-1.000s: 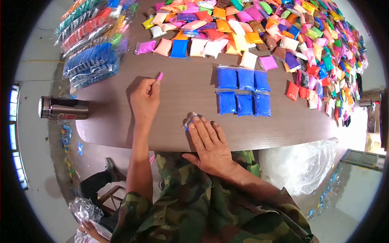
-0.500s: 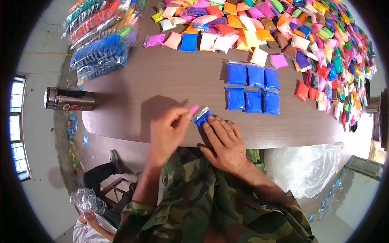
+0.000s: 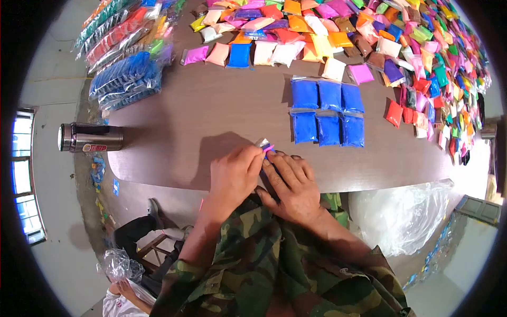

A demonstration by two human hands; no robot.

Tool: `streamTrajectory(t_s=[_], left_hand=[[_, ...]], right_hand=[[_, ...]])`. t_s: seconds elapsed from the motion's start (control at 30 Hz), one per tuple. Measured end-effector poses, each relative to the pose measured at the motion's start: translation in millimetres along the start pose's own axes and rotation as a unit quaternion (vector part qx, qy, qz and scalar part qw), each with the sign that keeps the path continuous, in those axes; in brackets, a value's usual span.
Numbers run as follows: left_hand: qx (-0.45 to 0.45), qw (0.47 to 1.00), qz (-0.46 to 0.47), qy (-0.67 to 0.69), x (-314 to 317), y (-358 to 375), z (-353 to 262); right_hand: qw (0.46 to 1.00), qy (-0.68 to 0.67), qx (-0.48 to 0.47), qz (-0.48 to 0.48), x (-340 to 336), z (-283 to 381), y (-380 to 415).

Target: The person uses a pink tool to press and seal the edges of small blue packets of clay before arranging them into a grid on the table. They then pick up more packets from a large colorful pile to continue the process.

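My left hand (image 3: pixel 236 171) is closed, pinching a small pink strip (image 3: pixel 269 148) across the top end of a small blue packet (image 3: pixel 270 154). My right hand (image 3: pixel 294 185) lies flat on that packet, fingers stretched out, pressing it against the table near its front edge. Most of the packet is hidden under the fingers; only its clear top and a bit of blue show. Just beyond my right hand, several filled blue packets (image 3: pixel 304 128) lie flat in two neat rows.
Small packets of many colours (image 3: pixel 317 25) are heaped along the back and right of the brown table (image 3: pixel 185 100). Bundled bags (image 3: pixel 125 76) are stacked at the back left, near a steel flask (image 3: pixel 91 138). Clear plastic (image 3: pixel 401 216) hangs below right. Another person (image 3: pixel 127 296) sits lower left.
My left hand has moved right, bringing the pink strip over the packet's top end, which it now partly covers. My right hand has stayed on the packet.
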State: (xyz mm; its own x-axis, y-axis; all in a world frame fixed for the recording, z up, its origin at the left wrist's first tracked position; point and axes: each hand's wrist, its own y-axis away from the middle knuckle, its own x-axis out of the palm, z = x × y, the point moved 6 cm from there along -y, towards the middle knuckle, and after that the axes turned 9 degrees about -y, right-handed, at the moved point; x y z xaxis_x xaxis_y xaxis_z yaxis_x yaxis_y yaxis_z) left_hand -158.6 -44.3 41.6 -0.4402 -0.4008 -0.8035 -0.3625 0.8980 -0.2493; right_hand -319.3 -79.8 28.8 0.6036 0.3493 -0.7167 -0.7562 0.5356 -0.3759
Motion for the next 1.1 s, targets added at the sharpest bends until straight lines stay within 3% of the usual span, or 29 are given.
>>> streamTrajectory(t_s=[0.1,0.2,0.3,0.4,0.43,0.57,0.67,0.8,0.83,1.03,1.1], left_hand=[[-0.029,0.998,0.032,-0.051,11,-20,13],[0.001,0.999,-0.007,-0.041,3,-27,15],[-0.051,0.998,0.022,0.038,-7,-8,5],[-0.030,0.999,-0.006,0.016,1,12,12],[-0.075,0.997,0.013,0.001,1,13,21],[-0.100,0.994,-0.029,-0.013,-12,7,42],[-0.059,0.996,-0.034,0.054,-8,27,18],[-0.070,0.993,-0.041,-0.090,-13,27,34],[-0.109,0.989,-0.040,-0.096,-17,24,44],[-0.154,0.983,-0.069,0.077,-30,33,42],[-0.182,0.974,-0.083,0.110,-33,42,39]], right_hand=[[1.000,0.001,-0.002,-0.003,-1,0,1],[1.000,0.002,-0.006,-0.006,-1,1,-1],[1.000,0.001,-0.001,-0.014,-1,2,0],[1.000,0.004,-0.003,-0.018,-1,2,0],[1.000,0.005,-0.006,-0.019,-2,3,1],[1.000,0.001,-0.011,-0.025,-3,2,0],[0.999,-0.005,-0.008,-0.037,-4,3,0],[0.998,-0.029,0.009,-0.059,-4,2,-1],[0.997,-0.039,0.017,-0.062,-4,1,0],[0.995,-0.037,0.023,-0.092,-5,0,-5],[0.980,-0.137,0.043,-0.138,-9,-2,-9]])
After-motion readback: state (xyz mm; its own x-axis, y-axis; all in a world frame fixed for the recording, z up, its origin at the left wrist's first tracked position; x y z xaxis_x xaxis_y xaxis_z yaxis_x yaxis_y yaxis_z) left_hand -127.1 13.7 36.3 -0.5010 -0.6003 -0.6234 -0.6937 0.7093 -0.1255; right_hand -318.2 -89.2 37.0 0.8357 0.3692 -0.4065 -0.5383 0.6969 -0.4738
